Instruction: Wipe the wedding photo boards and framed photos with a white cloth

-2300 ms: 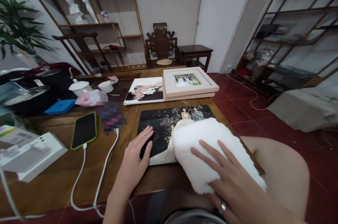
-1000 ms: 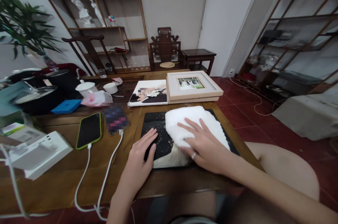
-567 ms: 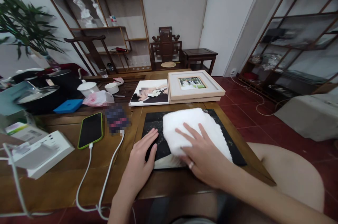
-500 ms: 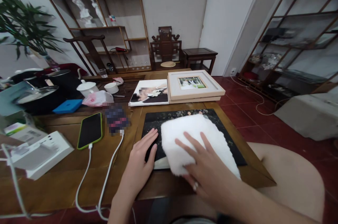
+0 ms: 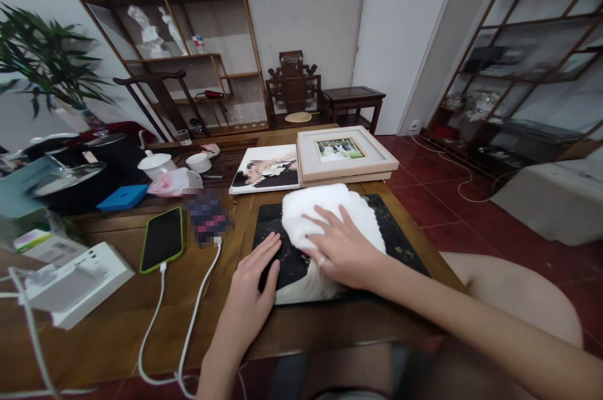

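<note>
Pressing a white cloth (image 5: 325, 198) onto a dark photo panel (image 5: 294, 267) under the splayed, unclenched right hand (image 5: 346, 250). Resting the left hand (image 5: 252, 277), grasping nothing, on the panel's left edge. Apparently mid-wipe; presumably calling next for even pressure. Not touching the framed picture (image 5: 339, 150) beyond both hands.

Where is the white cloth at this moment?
In the head view, just right of centre, the white cloth lies on the dark photo panel, beneath the spread fingers of the right hand.
</note>
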`<move>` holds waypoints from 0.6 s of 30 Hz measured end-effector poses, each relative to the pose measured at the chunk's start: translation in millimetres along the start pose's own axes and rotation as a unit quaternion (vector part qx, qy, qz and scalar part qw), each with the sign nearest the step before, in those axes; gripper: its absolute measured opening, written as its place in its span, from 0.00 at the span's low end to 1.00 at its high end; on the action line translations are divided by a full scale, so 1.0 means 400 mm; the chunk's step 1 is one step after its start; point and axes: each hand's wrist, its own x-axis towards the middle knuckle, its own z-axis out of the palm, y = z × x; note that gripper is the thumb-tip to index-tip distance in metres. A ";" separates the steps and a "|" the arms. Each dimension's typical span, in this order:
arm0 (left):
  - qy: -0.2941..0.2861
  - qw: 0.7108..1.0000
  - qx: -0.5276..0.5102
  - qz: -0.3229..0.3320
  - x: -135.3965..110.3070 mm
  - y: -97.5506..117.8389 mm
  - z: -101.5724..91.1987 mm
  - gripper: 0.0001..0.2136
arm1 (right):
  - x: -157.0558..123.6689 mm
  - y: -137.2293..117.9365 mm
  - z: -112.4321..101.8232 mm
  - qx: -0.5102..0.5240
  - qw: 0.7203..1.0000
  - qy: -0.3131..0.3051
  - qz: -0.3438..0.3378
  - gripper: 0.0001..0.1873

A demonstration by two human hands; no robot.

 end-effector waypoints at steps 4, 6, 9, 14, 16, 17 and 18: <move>0.000 1.000 -0.004 0.006 0.000 -0.001 0.001 0.16 | 0.065 0.028 0.000 -0.020 1.000 0.009 0.001 0.19; -0.003 1.000 -0.006 0.006 -0.001 -0.002 0.001 0.17 | 0.063 0.026 0.004 -0.017 1.000 0.011 0.003 0.19; -0.010 1.000 -0.007 0.002 -0.003 -0.002 0.001 0.17 | 0.017 0.001 0.013 -0.001 1.000 0.012 -0.002 0.18; -0.021 1.000 -0.007 -0.005 -0.003 0.000 0.000 0.17 | -0.108 -0.059 0.017 0.027 0.999 -0.001 -0.029 0.13; -0.024 1.000 -0.006 -0.005 -0.002 0.001 0.000 0.17 | -0.149 -0.069 0.012 0.027 0.999 -0.013 -0.046 0.12; -0.024 1.000 -0.005 -0.006 -0.001 0.002 -0.001 0.17 | -0.165 -0.068 0.009 0.025 0.998 -0.017 -0.050 0.12; -0.024 1.000 -0.004 -0.006 -0.002 0.002 -0.001 0.17 | -0.176 -0.063 0.005 0.022 0.998 -0.016 -0.051 0.12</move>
